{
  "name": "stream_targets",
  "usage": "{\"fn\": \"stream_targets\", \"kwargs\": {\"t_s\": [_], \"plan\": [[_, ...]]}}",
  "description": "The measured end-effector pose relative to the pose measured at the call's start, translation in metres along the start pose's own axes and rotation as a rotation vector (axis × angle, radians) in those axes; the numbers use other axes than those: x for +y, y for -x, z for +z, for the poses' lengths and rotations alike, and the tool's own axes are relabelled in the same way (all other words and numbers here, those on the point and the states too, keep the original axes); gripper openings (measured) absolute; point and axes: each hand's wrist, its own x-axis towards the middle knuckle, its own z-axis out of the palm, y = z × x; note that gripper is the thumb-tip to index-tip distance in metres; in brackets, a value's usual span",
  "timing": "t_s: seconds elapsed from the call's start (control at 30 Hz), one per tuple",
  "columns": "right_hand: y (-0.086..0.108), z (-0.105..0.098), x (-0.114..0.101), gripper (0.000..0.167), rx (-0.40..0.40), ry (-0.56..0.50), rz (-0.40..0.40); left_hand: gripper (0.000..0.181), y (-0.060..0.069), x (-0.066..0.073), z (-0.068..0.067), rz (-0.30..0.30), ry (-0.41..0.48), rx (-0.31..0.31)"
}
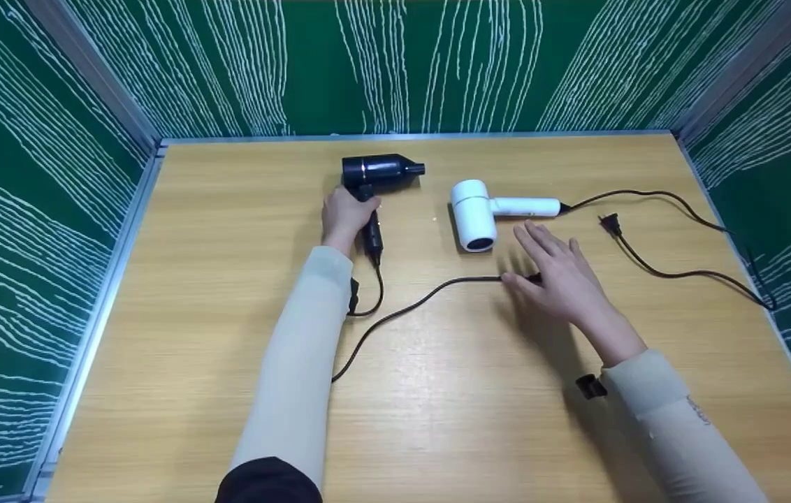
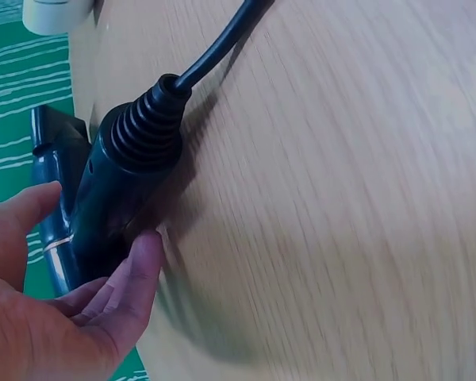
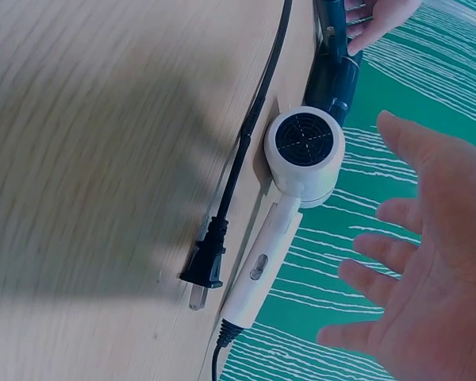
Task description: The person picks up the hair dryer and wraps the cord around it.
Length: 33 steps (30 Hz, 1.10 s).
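A black hair dryer [image 1: 383,170] lies near the back of the table, its handle toward the front. My left hand [image 1: 345,215] is at its handle; in the left wrist view the fingers of that hand [image 2: 71,309] are loosely spread around the handle [image 2: 119,171], contact unclear. A white hair dryer [image 1: 474,216] lies to the right, handle pointing right. My right hand [image 1: 563,279] hovers with fingers spread in front of it, above the black dryer's plug, which the right wrist view shows on the table [image 3: 205,262]. That hand [image 3: 436,254] holds nothing.
The black cord [image 1: 423,300] curves across the table's middle toward the right hand. The white dryer's cord [image 1: 654,193] loops over the right edge, and its plug [image 1: 611,224] lies on the wooden table [image 1: 437,433]. Green walls with white lines [image 1: 311,70] stand at the back and sides.
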Motion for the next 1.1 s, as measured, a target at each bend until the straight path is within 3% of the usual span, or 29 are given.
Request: {"fn": "stream_targets", "kwargs": {"t_s": [0.07, 0.13, 0.3, 0.33, 0.37, 0.57, 0.6, 0.67, 0.8, 0.9, 1.1], "plan": [[0.0, 0.0, -0.001, 0.083, 0.001, -0.001, -0.005, 0.056, -0.013, -0.006, 0.008, -0.018, -0.006, 0.007], [0.001, 0.001, -0.002, 0.083, -0.001, -0.003, -0.007, 0.054, -0.014, -0.006, 0.01, -0.031, 0.008, -0.003], [0.002, 0.001, -0.003, 0.082, -0.008, -0.009, -0.008, 0.055, 0.008, 0.01, -0.001, -0.051, 0.051, -0.051], [0.002, 0.001, -0.004, 0.082, -0.009, -0.01, -0.01, 0.055, 0.01, 0.011, -0.002, -0.057, 0.052, -0.049], [0.002, 0.001, -0.004, 0.082, -0.01, -0.01, -0.011, 0.055, 0.002, 0.006, 0.002, -0.068, 0.056, -0.054], [0.0, 0.002, -0.006, 0.082, -0.018, -0.02, -0.009, 0.051, 0.004, 0.008, -0.001, -0.123, 0.074, -0.068], [0.0, 0.002, -0.006, 0.082, -0.017, -0.021, -0.008, 0.05, 0.013, 0.014, -0.006, -0.13, 0.082, -0.075], [-0.001, 0.003, -0.006, 0.082, -0.015, -0.025, -0.009, 0.051, 0.014, 0.014, -0.007, -0.157, 0.141, -0.107], [-0.004, 0.005, -0.009, 0.082, -0.011, -0.037, -0.019, 0.053, 0.015, 0.014, -0.006, -0.237, 0.381, -0.166], [-0.006, 0.005, -0.011, 0.081, -0.01, -0.052, -0.027, 0.054, 0.018, 0.016, -0.005, -0.27, 0.535, -0.178], [-0.013, 0.004, -0.017, 0.079, -0.017, -0.084, -0.06, 0.046, 0.03, 0.023, -0.011, -0.245, 0.625, -0.163]]}}
